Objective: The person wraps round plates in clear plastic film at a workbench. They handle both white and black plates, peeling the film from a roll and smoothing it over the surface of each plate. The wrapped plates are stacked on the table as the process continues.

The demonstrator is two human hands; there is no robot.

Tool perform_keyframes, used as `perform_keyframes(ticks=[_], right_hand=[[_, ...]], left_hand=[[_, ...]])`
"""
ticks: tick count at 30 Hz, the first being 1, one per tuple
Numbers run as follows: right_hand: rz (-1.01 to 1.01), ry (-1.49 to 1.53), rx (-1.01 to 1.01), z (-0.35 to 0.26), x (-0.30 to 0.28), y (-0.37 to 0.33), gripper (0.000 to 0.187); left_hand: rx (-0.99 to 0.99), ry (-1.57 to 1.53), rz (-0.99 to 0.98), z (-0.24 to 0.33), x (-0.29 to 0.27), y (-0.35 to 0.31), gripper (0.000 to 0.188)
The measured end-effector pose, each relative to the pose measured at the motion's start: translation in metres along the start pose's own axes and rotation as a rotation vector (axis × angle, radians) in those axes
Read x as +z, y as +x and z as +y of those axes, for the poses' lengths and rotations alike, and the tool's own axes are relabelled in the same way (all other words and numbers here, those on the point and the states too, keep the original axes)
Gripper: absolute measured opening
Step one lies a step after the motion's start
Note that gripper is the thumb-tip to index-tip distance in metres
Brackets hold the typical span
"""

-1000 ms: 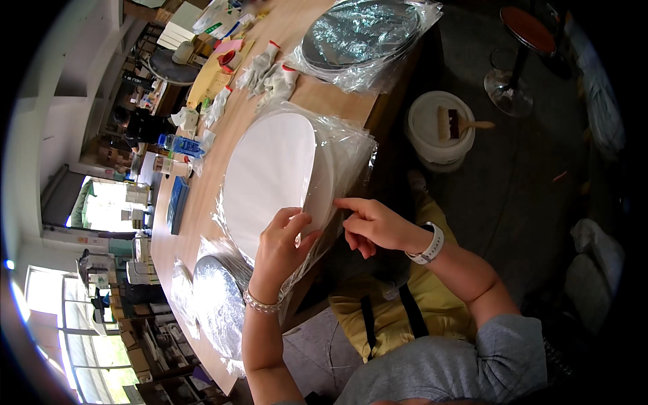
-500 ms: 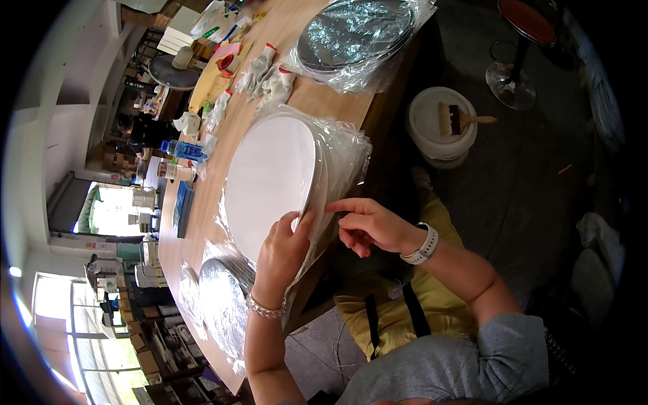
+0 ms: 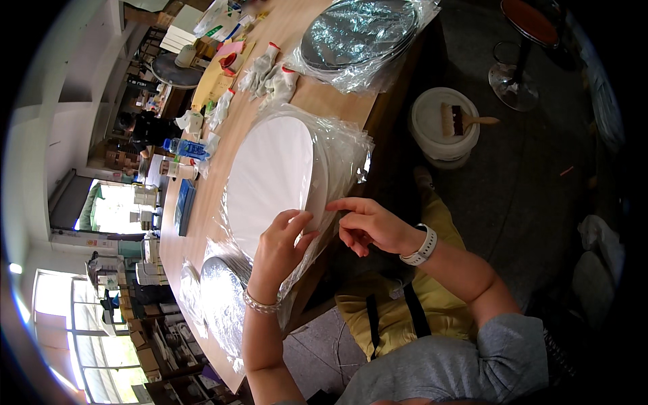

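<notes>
A white round sheet (image 3: 266, 175) lies on a stack of discs in clear plastic wrap (image 3: 344, 145) at the table's near edge. My left hand (image 3: 278, 248) is at the sheet's near rim, thumb and forefinger closed on it. There the sheet bends up, with faint creases fanning across it, and another pale layer shows under its right side. My right hand (image 3: 381, 228) is just to the right, holding nothing. Its forefinger stretches to the stack's edge, while the other fingers curl loosely; whether the fingertip touches the wrap I cannot tell.
Shiny wrapped discs (image 3: 361, 34) lie farther along the table, and a silvery wrapped stack (image 3: 223, 304) lies to the left. Work gloves (image 3: 277, 84), a water bottle (image 3: 185, 148) and a blue box (image 3: 184, 208) sit beyond. A brush (image 3: 455, 120) rests on a lidded bucket (image 3: 432, 145) at right.
The sheet's right edge has lifted and bent inward, baring more of the layer below. My left hand has shifted slightly, its thumb now lower and farther right. My right hand is nearly still.
</notes>
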State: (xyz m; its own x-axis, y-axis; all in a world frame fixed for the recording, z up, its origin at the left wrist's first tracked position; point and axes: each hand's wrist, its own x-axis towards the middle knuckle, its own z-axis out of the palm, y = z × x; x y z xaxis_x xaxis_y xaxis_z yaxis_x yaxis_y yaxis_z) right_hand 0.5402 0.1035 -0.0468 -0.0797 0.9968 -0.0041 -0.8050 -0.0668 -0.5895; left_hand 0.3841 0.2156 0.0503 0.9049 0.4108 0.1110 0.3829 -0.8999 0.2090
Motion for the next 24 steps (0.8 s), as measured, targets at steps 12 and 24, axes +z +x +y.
perform_keyframes(ticks=[12,24], right_hand=[[0.173,-0.311,-0.274,-0.011,0.021,-0.010,0.049],[0.171,-0.418,0.138,-0.040,0.049,0.050,0.026]], left_hand=[[0.163,0.208,0.115,-0.016,0.006,-0.008,0.052],[0.167,0.120,0.430,0.028,0.025,-0.050,0.055]])
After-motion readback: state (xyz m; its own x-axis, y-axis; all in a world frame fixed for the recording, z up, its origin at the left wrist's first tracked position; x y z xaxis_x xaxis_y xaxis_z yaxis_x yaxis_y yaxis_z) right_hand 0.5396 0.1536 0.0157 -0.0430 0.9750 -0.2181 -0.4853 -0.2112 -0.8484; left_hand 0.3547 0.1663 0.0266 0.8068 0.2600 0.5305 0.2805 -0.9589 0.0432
